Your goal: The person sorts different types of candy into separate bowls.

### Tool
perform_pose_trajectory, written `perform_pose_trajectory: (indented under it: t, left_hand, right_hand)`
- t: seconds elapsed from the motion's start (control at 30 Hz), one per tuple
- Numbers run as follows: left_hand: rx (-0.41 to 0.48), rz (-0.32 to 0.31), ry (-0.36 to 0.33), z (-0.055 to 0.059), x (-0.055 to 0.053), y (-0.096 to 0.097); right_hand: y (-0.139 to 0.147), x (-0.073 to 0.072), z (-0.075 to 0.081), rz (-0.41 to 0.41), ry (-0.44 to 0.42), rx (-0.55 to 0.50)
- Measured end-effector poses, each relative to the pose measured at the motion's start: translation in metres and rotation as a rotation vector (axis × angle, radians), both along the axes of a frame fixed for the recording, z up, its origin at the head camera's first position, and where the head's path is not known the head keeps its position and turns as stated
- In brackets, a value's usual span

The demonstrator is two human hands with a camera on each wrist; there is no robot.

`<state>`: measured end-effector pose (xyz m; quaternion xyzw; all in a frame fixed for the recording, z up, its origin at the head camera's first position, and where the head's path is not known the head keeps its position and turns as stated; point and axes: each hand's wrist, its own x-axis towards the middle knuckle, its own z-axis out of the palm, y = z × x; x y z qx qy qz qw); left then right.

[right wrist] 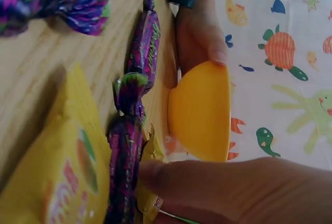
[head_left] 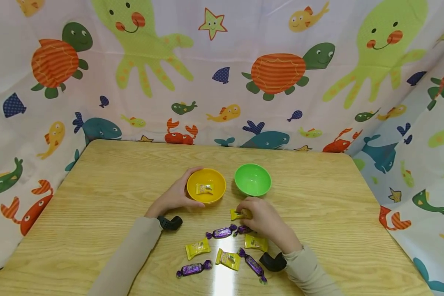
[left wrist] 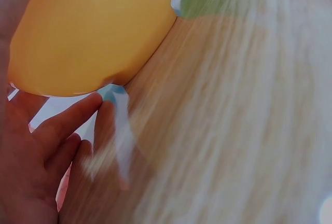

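Note:
My left hand (head_left: pixel 177 193) grips the yellow bowl (head_left: pixel 206 197) from its left side, thumb at the near rim and fingers round the far side. Inside that bowl lies one yellow-wrapped candy (head_left: pixel 204 188). Just below the green bowl (head_left: pixel 253 180), my right hand (head_left: pixel 259 216) pinches another yellow-wrapped candy (head_left: pixel 237 214) between thumb and fingers. In the right wrist view, the thumb presses on this candy (right wrist: pixel 149 203), which is partly hidden behind a purple candy (right wrist: pixel 124 167). The left wrist view shows fingers behind the yellow bowl (left wrist: pixel 98 37).
Several purple twist-wrapped candies (head_left: pixel 222 232) and yellow-wrapped candies (head_left: pixel 227 260) lie scattered on the wooden table (head_left: pixel 329 197) near me. A curtain with sea animals (head_left: pixel 207 61) hangs behind the table. Black wrist cameras (head_left: pixel 274 262) sit on both wrists.

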<state>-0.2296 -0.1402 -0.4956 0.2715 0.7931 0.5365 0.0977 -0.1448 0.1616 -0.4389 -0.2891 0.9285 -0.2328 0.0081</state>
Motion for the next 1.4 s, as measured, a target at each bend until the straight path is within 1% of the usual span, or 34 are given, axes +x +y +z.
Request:
perform_pose_trajectory:
  t: [0.13, 0.27, 0.47, 0.73, 0.9, 1.03, 1.17, 1.3, 1.37, 1.4]
  left_hand:
    - [0.007, -0.002, -0.006, 0.0, 0.001, 0.0]
    - [0.001, -0.002, -0.004, -0.001, 0.001, 0.001]
    - [0.002, -0.005, 0.01, 0.0, 0.001, 0.002]
    - [0.0, -0.006, -0.01, -0.001, 0.001, 0.002]
    - [-0.01, -0.003, -0.023, 0.0, 0.001, 0.001]
    - [-0.011, -0.002, -0.024, 0.0, 0.0, 0.0]
    - [-0.01, 0.005, -0.014, 0.0, 0.0, 0.0]
    - [-0.006, 0.012, -0.003, -0.001, 0.0, 0.001]
    - [-0.009, 0.005, -0.009, 0.008, 0.004, 0.002]
    - [-0.012, 0.003, -0.016, 0.008, 0.005, 0.002]
  right_hand:
    - [-0.002, 0.002, -0.001, -0.033, 0.029, 0.019]
    - [-0.003, 0.004, -0.002, -0.04, 0.042, 0.033]
    - [-0.003, 0.005, -0.003, -0.047, 0.019, 0.03]
    - [-0.001, 0.004, -0.001, -0.03, -0.021, 0.004]
    - [-0.002, 0.004, 0.003, -0.025, -0.023, -0.023]
    - [-0.004, 0.003, 0.012, -0.004, -0.012, -0.052]
    - [-0.009, 0.0, 0.026, 0.014, -0.001, -0.076]
    - [-0.017, -0.006, 0.04, 0.013, -0.005, -0.078]
    - [-0.022, -0.01, 0.046, 0.019, -0.012, -0.082]
    - [-0.025, -0.012, 0.048, 0.024, -0.013, -0.084]
